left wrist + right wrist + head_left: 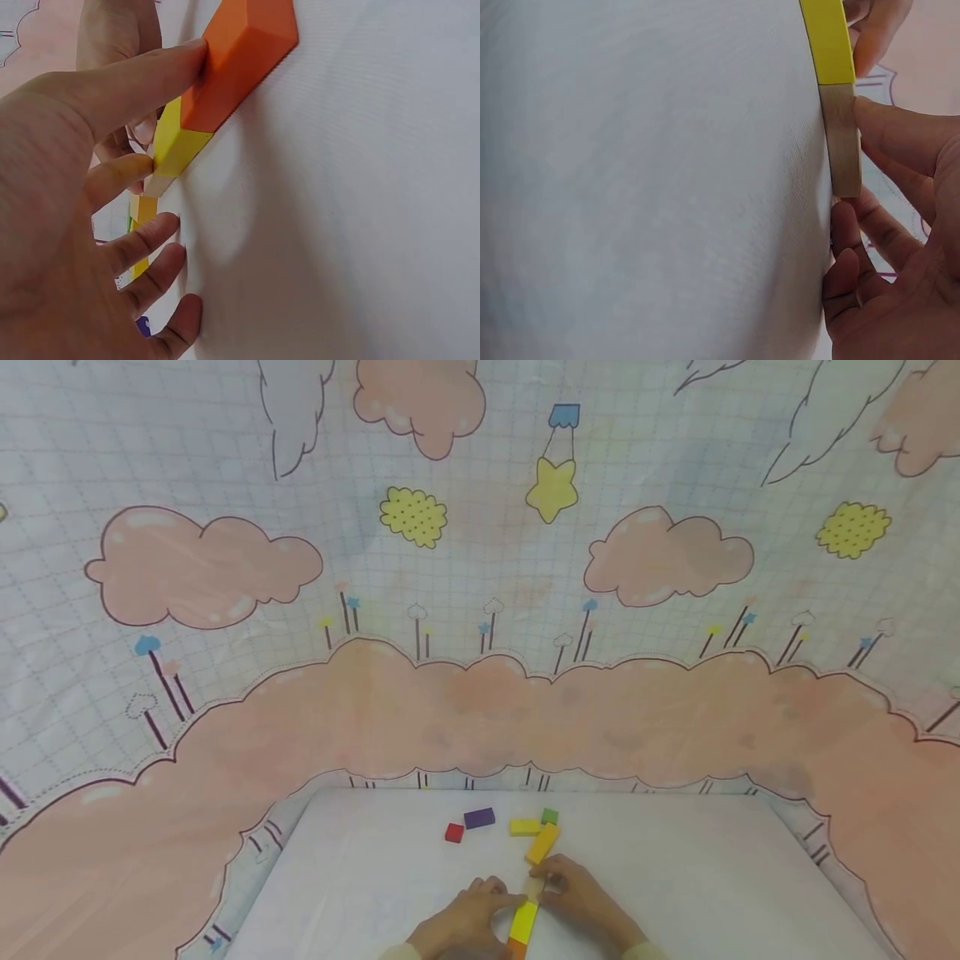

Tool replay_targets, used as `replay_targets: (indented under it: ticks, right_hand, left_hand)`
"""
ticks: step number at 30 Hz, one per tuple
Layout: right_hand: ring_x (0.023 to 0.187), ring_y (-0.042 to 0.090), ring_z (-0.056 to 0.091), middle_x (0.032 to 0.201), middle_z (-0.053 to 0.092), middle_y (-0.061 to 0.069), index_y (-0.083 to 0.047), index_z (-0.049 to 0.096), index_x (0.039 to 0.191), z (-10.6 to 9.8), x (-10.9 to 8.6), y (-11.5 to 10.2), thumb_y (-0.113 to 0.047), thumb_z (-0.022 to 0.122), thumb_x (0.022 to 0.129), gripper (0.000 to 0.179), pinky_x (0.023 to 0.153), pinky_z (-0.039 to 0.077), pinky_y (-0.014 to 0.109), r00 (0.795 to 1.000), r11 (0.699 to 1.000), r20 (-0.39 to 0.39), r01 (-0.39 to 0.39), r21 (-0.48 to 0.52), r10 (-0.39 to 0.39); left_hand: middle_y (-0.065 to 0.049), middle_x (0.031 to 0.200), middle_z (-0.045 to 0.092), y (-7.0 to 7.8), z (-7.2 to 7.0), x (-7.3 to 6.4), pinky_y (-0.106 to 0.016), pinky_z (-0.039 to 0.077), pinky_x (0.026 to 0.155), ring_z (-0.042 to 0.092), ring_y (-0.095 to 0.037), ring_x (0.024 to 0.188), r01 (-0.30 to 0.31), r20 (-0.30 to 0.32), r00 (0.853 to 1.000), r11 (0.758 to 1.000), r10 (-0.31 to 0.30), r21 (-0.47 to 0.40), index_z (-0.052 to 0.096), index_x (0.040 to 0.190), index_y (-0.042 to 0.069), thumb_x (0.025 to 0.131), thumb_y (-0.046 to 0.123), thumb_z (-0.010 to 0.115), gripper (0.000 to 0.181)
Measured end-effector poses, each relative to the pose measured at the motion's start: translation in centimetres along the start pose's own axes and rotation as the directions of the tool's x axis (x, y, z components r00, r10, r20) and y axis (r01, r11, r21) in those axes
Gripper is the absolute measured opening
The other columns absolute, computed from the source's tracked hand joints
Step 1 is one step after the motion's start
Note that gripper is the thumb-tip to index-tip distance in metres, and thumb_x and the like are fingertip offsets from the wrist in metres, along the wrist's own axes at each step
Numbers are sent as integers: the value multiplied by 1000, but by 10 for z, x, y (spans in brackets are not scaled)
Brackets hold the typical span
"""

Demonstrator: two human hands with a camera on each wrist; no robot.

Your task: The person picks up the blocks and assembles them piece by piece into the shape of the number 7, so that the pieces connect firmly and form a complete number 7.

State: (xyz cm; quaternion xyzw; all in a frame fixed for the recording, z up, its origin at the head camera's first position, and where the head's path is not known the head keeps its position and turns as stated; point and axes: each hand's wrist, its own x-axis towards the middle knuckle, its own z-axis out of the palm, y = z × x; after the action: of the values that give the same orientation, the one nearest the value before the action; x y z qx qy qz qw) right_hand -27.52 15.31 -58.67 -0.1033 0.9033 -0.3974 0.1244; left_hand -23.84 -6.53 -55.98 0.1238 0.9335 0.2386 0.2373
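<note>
A row of blocks runs away from me on the white table. Nearest is an orange block (516,950) (240,67), followed by a bright yellow block (524,921) (829,41) and a plain wooden block (534,888) (842,142). My left hand (468,917) lies along the row's left side, thumb against the orange block and index fingertip at the yellow one, other fingers spread. From the right, my right hand (577,893) pinches the wooden block, thumb on its side and index finger curled at its far end. Just beyond stands an amber block (542,843).
Past the amber block lie a green block (550,817) and another yellow block (525,827). Further left are a purple block (479,818) and a red cube (454,833). The white table (337,860) ends at a patterned cloth backdrop (480,718).
</note>
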Motion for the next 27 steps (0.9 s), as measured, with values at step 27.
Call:
replay_targets:
  ticks: [27]
  right_hand:
    - [114,25,59,118,64,-6,-33,68,107,1,3,4,-21,74,85,25,98,46,60,1000,1000,-2,-27,3,27]
  left_hand:
    - [12,115,59,-9,5,18,-43,51,93,50,-11,100,-174,-81,982,984,171,-26,61,128,44,88,37,72,42]
